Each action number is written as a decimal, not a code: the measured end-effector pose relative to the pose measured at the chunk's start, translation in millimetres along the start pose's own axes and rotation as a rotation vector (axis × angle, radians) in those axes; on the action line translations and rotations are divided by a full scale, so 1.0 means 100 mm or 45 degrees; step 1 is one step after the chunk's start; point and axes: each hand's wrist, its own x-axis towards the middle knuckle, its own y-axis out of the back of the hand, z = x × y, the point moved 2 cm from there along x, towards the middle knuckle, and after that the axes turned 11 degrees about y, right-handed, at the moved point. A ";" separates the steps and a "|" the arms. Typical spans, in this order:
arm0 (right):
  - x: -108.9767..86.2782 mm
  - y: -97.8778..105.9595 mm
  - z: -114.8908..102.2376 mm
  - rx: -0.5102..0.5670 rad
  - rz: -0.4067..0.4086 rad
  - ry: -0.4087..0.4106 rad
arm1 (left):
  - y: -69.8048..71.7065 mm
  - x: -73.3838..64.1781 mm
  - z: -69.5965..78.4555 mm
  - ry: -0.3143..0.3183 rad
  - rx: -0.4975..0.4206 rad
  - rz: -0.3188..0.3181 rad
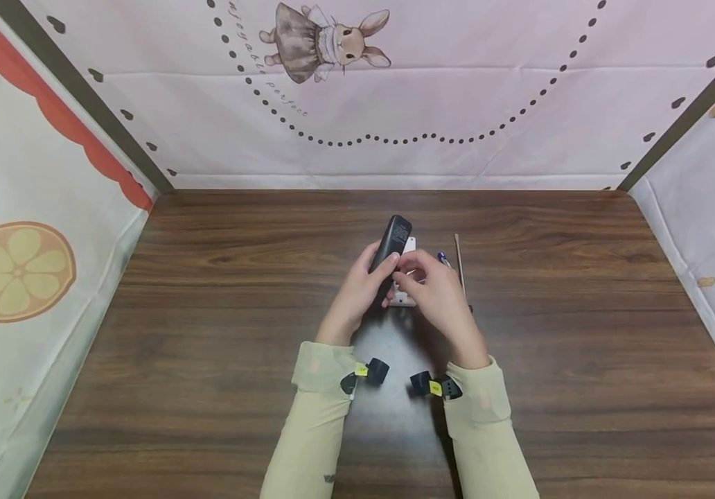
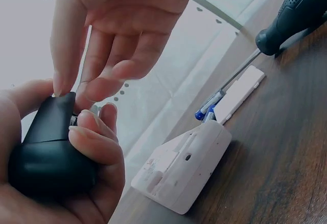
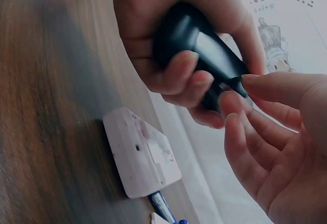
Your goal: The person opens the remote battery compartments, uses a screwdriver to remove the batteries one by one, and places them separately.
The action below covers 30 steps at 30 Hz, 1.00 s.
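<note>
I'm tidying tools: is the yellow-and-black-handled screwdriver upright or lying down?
Lying down: left wrist view shows the screwdriver stretched along the brown wooden table.

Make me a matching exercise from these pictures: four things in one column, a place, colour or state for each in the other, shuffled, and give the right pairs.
Things
1. Handheld device
2. Screwdriver
3. Boxy device
4. Right hand

Places, colours, states
A. White, resting on the table
B. Thumb and finger at the handheld device's edge
C. Black-and-yellow-handled
D. Held in the left hand

Right pairs: 1-D, 2-C, 3-A, 4-B
</note>
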 end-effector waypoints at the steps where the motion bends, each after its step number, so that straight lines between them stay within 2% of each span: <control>1: 0.00 -0.01 0.00 0.013 0.001 -0.008 | 0.00 0.02 -0.02 -0.005 -0.011 -0.004; 7: 0.00 -0.03 0.02 0.053 -0.004 -0.026 | 0.01 0.05 -0.05 -0.007 0.000 -0.007; 16: 0.00 0.01 0.05 0.068 -0.004 -0.020 | 0.06 0.06 -0.06 0.027 0.104 0.098; 19: 0.00 0.05 0.07 0.072 0.013 -0.005 | 0.09 0.06 -0.06 0.043 0.070 0.110; 23: -0.01 0.12 0.14 0.065 0.025 -0.017 | 0.12 0.05 -0.04 0.040 -0.005 0.082; 30: -0.07 0.23 0.32 0.021 -0.080 -0.124 | 0.11 -0.05 0.06 0.018 -0.037 0.061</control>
